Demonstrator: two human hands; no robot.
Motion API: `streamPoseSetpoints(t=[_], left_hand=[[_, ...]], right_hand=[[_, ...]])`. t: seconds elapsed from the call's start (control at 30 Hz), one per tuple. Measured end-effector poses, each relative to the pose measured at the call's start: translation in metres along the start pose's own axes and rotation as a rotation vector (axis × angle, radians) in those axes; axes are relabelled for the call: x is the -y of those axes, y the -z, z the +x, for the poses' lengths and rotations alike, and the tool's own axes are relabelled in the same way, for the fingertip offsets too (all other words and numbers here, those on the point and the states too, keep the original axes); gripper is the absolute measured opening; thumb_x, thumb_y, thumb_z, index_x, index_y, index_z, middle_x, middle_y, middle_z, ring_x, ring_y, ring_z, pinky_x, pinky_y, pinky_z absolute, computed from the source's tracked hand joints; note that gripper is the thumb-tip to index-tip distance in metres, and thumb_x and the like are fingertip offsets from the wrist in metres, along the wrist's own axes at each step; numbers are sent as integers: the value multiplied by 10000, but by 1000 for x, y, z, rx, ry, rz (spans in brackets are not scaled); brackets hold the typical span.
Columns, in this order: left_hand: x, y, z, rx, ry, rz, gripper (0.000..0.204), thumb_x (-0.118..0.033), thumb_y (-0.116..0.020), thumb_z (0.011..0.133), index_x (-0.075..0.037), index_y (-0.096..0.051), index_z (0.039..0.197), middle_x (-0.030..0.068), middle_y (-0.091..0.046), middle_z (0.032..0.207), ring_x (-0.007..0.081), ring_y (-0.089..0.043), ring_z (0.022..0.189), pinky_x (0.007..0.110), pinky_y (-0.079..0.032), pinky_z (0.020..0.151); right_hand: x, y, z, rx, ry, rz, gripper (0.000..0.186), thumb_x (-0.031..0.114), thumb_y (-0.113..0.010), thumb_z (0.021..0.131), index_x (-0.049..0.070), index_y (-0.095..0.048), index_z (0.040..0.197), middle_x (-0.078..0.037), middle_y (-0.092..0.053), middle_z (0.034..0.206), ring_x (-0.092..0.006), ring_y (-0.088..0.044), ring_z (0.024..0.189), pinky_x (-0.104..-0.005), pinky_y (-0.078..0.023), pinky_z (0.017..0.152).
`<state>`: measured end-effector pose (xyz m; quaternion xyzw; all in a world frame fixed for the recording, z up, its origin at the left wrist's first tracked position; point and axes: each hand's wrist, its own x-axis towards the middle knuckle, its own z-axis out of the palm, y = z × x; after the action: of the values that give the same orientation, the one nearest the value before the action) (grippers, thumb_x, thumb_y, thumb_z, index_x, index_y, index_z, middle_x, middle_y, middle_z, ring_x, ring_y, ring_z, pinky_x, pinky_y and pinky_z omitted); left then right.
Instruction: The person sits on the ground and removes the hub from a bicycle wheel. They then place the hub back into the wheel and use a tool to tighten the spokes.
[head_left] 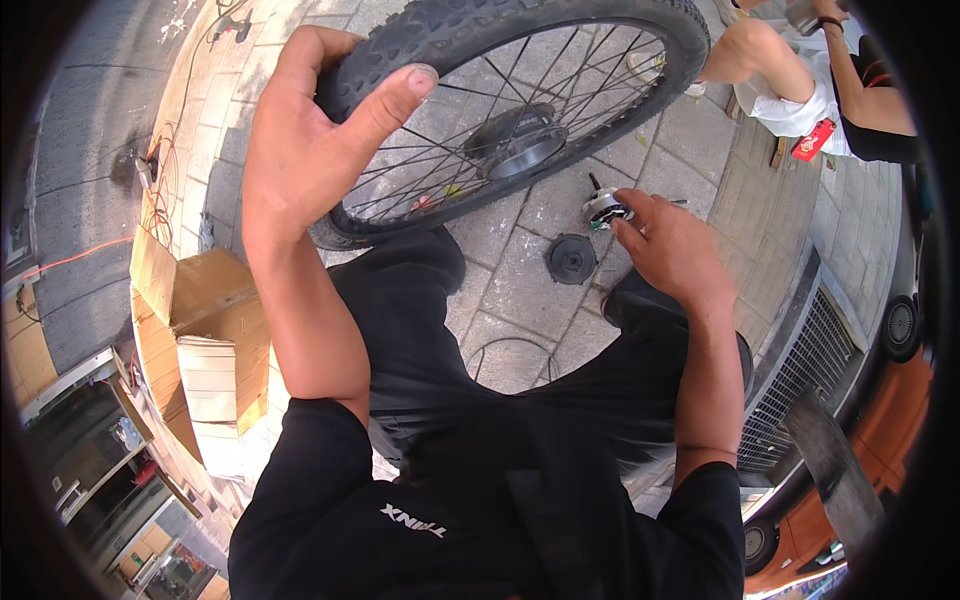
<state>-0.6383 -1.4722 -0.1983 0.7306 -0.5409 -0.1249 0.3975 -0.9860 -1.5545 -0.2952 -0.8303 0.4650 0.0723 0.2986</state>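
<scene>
A spoked bicycle wheel with a knobbly black tyre (405, 45) leans in front of me, tilted. My left hand (310, 150) grips the tyre at its left side, thumb on the inner edge and fingers wrapped behind. At the wheel's middle sits a wide black hub shell (515, 145). My right hand (672, 245) pinches a round silver motor core (604, 206) with an axle stub pointing up, just right of the wheel. Its underside is partly hidden by my fingers. Below it a round black cover (572, 259) lies on the paving.
An open cardboard box (215, 320) stands at my left. Cables and a power tool (232, 28) lie at the far left. Another person's leg (755, 60) and arm are at the far right. A metal grate (815, 370) and an orange vehicle (860, 450) are right of me.
</scene>
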Motion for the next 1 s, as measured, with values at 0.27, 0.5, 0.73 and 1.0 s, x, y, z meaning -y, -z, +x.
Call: streamPoseSetpoints(t=[0.27,0.5,0.73,1.0], left_hand=[[-15,-3,-18,122,-114,48,676,-507,-986,812,-16,-627,1108,86,-661,877,197,-614,790,340,-530,729],[-24,-2,-22,161,-145,49,674,-483,-1006,768,-36,-614,1085,101,-660,865,208,-619,767,346,-540,724],[-30,0,-24,201,-180,26,632,-430,-1000,779,-44,-588,1064,54,-606,830,164,-563,736,316,-493,692],[-32,1,-27,274,-110,-31,580,-332,-973,819,-39,-559,1100,21,-526,925,124,-486,834,285,-426,764]], right_hand=[[33,-5,27,-40,34,123,556,256,-658,1032,116,-548,1559,-214,-778,1107,-455,-726,1079,-547,-566,926],[38,-26,58,-95,25,20,545,288,-663,1028,165,-594,1554,-205,-797,1067,-442,-748,1051,-545,-571,903],[45,-26,79,-54,-51,-16,461,286,-704,956,122,-738,1385,-229,-790,1168,-439,-733,1152,-533,-572,997],[35,-29,98,46,90,166,446,213,-711,907,35,-763,1312,-220,-800,1047,-409,-772,946,-469,-605,890]])
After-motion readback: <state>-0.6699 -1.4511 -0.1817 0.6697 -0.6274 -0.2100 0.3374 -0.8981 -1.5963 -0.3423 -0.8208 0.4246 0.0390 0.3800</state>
